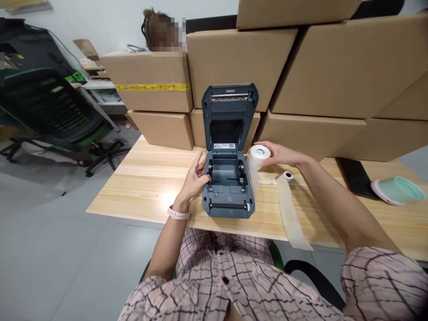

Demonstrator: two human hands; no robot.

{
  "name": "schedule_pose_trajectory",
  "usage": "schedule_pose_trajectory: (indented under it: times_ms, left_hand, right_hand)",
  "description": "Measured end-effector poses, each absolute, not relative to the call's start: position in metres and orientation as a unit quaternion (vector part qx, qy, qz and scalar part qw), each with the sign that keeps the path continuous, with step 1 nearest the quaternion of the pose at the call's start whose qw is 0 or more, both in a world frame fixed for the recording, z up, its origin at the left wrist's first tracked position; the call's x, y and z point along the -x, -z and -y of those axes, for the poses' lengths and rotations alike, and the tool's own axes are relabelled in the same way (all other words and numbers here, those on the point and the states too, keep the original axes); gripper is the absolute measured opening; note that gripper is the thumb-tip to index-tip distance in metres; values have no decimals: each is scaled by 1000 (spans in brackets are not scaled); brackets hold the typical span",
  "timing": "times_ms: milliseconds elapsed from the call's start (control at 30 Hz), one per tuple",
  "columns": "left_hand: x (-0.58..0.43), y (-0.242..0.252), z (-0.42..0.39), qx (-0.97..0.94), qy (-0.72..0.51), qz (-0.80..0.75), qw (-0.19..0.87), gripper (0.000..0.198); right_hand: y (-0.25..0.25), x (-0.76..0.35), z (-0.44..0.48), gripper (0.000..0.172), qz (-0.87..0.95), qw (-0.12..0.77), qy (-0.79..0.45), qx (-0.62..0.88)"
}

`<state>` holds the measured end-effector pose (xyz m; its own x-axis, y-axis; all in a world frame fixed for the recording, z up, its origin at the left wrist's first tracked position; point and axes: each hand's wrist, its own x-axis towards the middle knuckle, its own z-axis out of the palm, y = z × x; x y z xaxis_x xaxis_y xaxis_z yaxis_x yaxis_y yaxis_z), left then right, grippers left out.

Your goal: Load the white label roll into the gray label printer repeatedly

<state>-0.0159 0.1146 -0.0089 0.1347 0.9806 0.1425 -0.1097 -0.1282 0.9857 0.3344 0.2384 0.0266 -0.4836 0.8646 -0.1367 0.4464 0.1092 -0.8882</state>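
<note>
A dark grey label printer [229, 178] stands on the wooden table with its lid [230, 116] raised and its roll bay bare. My left hand [193, 179] grips the printer's left side, thumb on the rim and fingers along the outer wall. Just right of the printer, my right hand [277, 154] is closed around a white label roll [260, 152], which stands on end. A loose strip from that roll hangs along the printer's right side. Further right lies a small core [288, 175] with a pale strip of backing paper [292, 214] running over the table's front edge.
Stacked cardboard boxes [240, 62] wall off the table's [133, 178] back. A black phone-like slab [356, 176] and a mint-green cup [401, 189] lie at the right. An office chair [50, 107] stands left on the floor. Another person's head [160, 31] shows behind the boxes.
</note>
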Motion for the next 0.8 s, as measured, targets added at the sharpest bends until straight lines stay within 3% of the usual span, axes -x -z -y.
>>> schedule_pose_trajectory:
  times_ms: [167, 400, 467, 600, 800]
  left_hand:
    - [13, 6, -114, -526, -527, -409, 527, 110]
    - [14, 6, -115, -537, -520, -405, 527, 110]
    - [14, 6, -115, -544, -515, -405, 524, 108]
    - [15, 8, -115, -559, -508, -403, 516, 107]
    - [17, 10, -117, -564, -507, -396, 518, 105]
  right_hand:
    - [-27, -324, -244, 76, 709, 228, -494, 449]
    - [-82, -296, -204, 93, 720, 264, -555, 322]
    - [-102, -268, -191, 83, 784, 206, -503, 300]
    - [-119, -213, -176, 59, 915, 36, -280, 290]
    - [-99, -181, -183, 64, 922, -67, -193, 330]
